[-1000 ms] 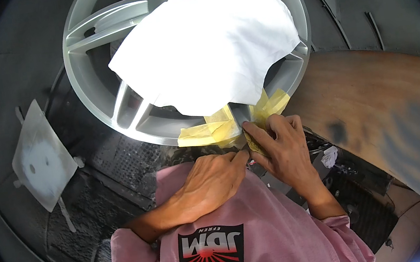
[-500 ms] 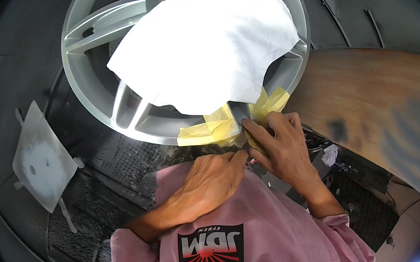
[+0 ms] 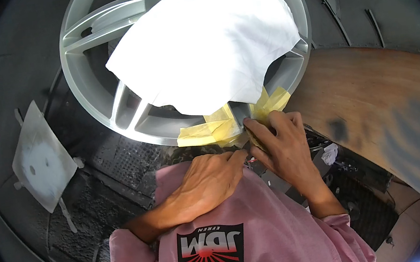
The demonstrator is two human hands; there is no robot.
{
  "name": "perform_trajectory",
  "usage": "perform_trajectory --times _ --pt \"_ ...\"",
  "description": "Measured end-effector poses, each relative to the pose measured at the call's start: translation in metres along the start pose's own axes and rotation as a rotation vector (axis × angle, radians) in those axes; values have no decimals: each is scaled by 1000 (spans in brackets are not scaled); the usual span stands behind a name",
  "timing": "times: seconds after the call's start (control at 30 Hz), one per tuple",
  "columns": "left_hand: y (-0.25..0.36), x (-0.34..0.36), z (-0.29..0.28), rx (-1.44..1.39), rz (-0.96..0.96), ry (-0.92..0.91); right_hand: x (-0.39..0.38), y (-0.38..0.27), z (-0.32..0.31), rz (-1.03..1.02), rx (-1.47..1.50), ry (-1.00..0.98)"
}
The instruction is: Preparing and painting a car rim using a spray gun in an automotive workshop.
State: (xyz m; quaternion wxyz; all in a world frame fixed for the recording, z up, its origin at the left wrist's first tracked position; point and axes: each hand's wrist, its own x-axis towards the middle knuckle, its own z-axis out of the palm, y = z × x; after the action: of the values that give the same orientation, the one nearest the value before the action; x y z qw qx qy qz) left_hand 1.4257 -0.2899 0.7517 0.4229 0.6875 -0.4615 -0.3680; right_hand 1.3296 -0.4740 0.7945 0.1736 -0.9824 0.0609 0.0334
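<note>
A silver alloy wheel (image 3: 77,87) lies at the top of the view, with a white cloth (image 3: 209,42) draped over its middle. Yellow masking tape (image 3: 207,132) covers parts of its near rim, on both sides of a bare grey strip (image 3: 239,110). My right hand (image 3: 286,145) presses a small yellowish-brown piece, which looks like folded sandpaper (image 3: 256,140), against the rim by that strip. Just left of it, below the tape, my left hand (image 3: 208,181) is closed with its fingers curled under. Whatever those fingers hold, if anything, is hidden.
A brown wooden board (image 3: 351,82) with grey smudges spreads to the right. On the left, a pale, dusty panel (image 3: 43,159) stands on a thin support over dark, textured flooring. A crumpled white scrap (image 3: 330,154) and cables lie beyond my right wrist.
My right hand has shifted very slightly to the right with the sandpaper. My left hand stays nearly in place, and the wheel and cloth look the same.
</note>
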Motion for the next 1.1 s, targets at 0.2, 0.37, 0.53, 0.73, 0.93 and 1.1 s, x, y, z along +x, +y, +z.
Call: perform_trajectory --times 0.2,0.37,0.53,0.73,0.93,1.1 --pt "0 0 -2 -6 7 21 -12 3 -7 1 -5 -47" --pt "14 8 -8 -75 -29 88 -22 13 -15 62 -14 -42" --pt "14 22 3 170 -147 49 -23 18 -11 73 -3 -8" --pt "17 14 2 53 -24 -7 -26 20 -11 47 21 37" --pt "21 13 -3 20 -4 -94 -14 16 -2 -56 10 -13" --pt "15 9 0 13 0 -77 -7 12 5 -59 11 12"
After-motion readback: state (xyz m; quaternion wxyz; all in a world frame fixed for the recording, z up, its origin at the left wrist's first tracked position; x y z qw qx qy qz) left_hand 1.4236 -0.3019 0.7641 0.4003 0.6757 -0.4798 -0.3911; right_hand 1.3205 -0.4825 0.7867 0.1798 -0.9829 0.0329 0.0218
